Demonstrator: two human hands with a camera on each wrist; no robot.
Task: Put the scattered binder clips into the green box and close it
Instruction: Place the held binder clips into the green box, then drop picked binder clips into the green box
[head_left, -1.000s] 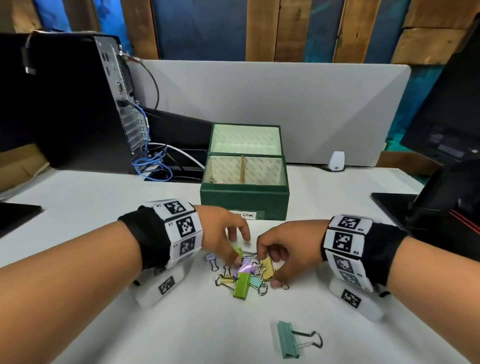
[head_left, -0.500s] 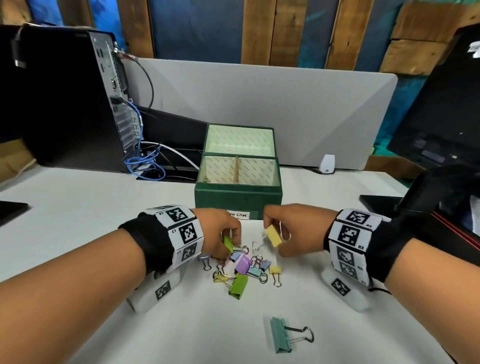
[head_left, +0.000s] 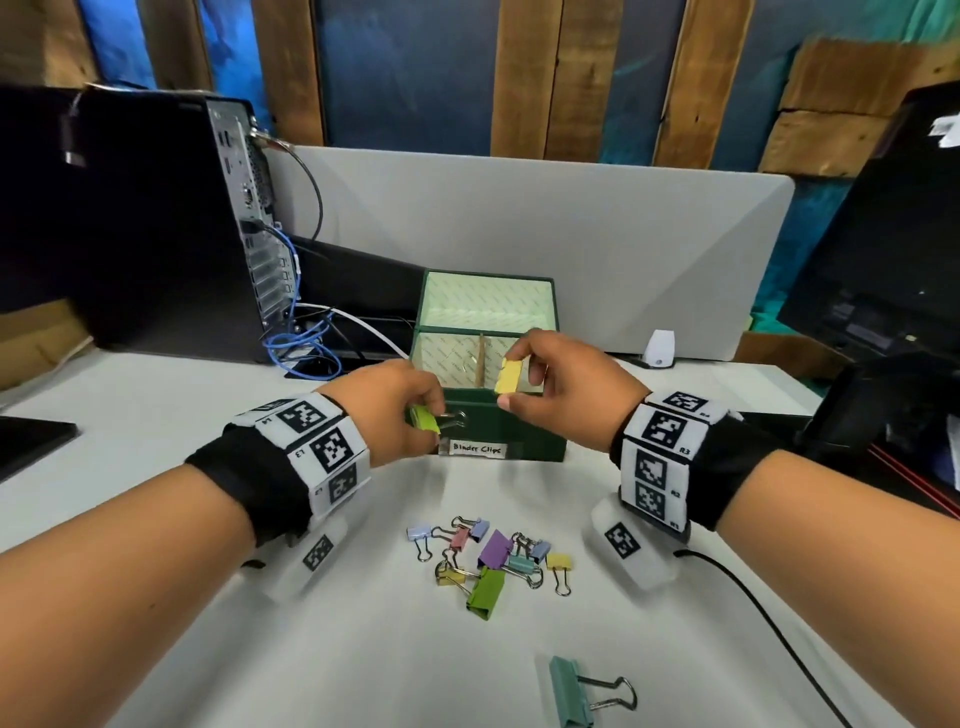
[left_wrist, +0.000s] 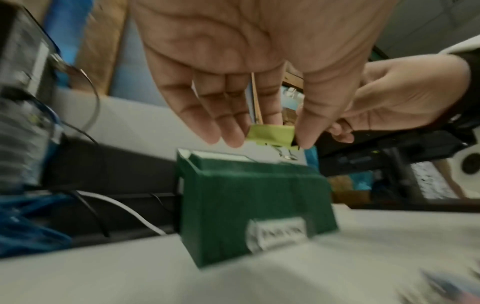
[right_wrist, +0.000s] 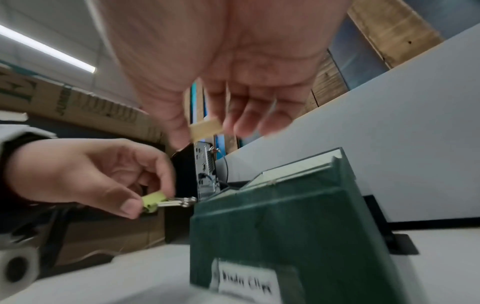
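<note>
Both hands have risen from the clip pile on the table to the green box since the earlier frames, each carrying one clip.

Right hand: thumb and fingertips pinch a yellow clip by its body, held over the front rim of the box, above the right-hand compartment. Left hand: thumb and forefinger pinch a lime green clip, wire handles pointing toward the box. It sits lower, level with the box's front wall and just off its left front corner, not yet over the opening.

Judgement on the step in hand: the drop. The yellow clip looks ready for release once fully past the rim; a low release would limit bounce. The lime green clip needs to be lifted above the wall and moved inward first, or its wire handles may catch the edge. The wooden divider splits the box, so each hand can keep to its own side and avoid collision.

Remaining work: a cluster of coloured clips lies on the white table in front of the box, and a teal clip lies alone, further from the box than the cluster. Lid stands open behind the box.

Limits of observation: the box floor is mostly screened by the front wall and the hands, so its contents cannot be confirmed. Both wrist views are motion-blurred. The yellow clip's handles are hidden inside the right hand. The count of overlapping clips in the cluster cannot be fixed.
</note>
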